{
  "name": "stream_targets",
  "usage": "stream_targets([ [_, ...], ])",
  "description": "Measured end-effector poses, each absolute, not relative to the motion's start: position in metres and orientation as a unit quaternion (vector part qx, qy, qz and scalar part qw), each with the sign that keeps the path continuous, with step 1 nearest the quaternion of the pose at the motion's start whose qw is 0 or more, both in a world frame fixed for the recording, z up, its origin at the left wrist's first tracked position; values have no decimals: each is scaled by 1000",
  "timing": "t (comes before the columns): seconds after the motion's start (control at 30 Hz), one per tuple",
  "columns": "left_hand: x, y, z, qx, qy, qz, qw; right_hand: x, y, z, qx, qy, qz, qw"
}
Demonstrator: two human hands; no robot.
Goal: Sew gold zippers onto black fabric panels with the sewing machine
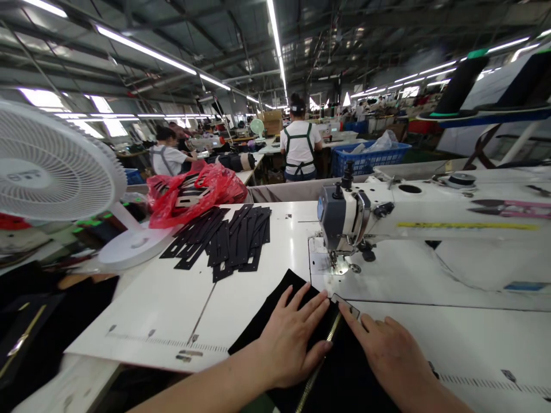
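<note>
A black fabric piece (344, 376) with a gold-toothed zipper (332, 328) lies on the white sewing table in front of me. My left hand (288, 332) rests flat on the fabric left of the zipper, fingers spread and thumb reaching to the teeth. Opposite it, my right hand (387, 350) touches the fabric's right side. Its index finger is stretched onto a small dark-edged rectangular piece (346, 305) at the zipper's far end. The other fingers are partly bent, and the right thumb is hidden. Just beyond stands the sewing machine head (344, 221), its presser foot (334, 263) away from the fabric.
Black strips with slots (236, 238) are heaped at the table's back left, by a red plastic bag (196, 192). A white fan (129, 241) stands at the left. Scissors (508, 207) lie on the machine arm. A co-worker (299, 143) is ahead, near a blue basket (370, 158).
</note>
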State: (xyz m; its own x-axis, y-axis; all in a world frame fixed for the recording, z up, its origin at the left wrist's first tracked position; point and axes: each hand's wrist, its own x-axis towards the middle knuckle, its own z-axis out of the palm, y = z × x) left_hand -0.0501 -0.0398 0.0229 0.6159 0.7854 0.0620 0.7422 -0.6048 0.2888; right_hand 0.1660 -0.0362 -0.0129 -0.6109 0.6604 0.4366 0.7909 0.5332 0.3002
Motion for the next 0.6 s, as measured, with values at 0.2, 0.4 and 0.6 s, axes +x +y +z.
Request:
stream_targets([
  [0.2, -41, -34, 24, 895, 424, 112, 78, 171, -32, -16, -395, -876, -215, 173],
  [0.4, -40, -35, 16, 879, 451, 142, 60, 171, -31, -17, -399, -874, -233, 154],
  [0.6, -50, -31, 14, 874, 464, 137, 50, 172, -29, -15, -374, -883, -225, 173],
])
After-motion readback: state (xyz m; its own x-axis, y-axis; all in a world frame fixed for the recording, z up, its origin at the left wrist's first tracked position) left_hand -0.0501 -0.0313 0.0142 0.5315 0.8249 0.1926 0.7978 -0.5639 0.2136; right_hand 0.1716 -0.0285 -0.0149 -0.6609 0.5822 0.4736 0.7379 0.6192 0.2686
